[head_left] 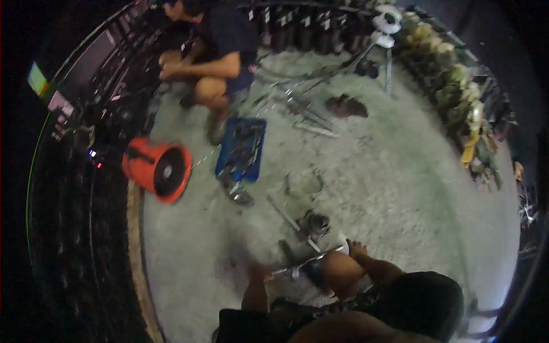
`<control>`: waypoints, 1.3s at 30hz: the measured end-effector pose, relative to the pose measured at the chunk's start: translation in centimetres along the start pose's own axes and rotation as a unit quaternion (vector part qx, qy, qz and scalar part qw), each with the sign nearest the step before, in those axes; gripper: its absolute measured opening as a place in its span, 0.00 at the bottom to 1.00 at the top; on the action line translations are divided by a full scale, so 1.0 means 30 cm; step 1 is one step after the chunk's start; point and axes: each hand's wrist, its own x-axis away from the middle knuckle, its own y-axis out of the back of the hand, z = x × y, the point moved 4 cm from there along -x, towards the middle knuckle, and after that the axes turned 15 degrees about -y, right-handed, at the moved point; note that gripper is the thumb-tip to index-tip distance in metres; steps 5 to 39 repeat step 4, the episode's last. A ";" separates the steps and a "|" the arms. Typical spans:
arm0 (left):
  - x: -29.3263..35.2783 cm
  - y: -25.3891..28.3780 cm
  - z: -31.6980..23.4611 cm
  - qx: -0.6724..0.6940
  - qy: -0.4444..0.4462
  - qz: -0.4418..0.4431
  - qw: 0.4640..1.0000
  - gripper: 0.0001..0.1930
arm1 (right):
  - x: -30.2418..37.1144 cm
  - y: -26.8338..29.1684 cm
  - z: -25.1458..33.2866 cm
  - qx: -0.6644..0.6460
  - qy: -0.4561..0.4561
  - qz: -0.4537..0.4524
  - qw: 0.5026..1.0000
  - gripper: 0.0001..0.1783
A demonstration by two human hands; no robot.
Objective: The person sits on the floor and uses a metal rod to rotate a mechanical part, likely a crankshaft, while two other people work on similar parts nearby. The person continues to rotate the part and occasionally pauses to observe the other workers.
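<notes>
My left hand (261,273) is closed around the left end of a long, thin metal rod (314,258), which slants up to the right past my bent knee (341,270). A small crosspiece sticks out from the rod near its middle. At the rod's far right end is my right hand (358,250), beside a whitish round piece (343,243); blur hides whether its fingers grip. Just beyond the rod, a dark round machine part (316,223) sits on the concrete floor. A flat metal bar (284,212) lies to its left.
A blue tray (221,166) of tools stands ahead, with a metal part (241,197) at its near end. Left of it is an orange drum fan (182,191). Another person (229,66) crouches behind. Metal bars (314,127) lie farther off; machine parts (457,80) line the right.
</notes>
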 end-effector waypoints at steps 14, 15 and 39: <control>-0.113 0.072 -0.026 -0.008 0.011 -0.006 1.000 0.26 | 0.187 0.137 -0.188 -0.019 -0.069 0.047 0.996 0.48; -0.113 0.072 -0.026 -0.008 0.011 -0.006 1.000 0.26 | 0.187 0.137 -0.188 -0.019 -0.069 0.047 0.996 0.48; -0.113 0.072 -0.026 -0.008 0.011 -0.006 1.000 0.26 | 0.187 0.137 -0.188 -0.019 -0.069 0.047 0.996 0.48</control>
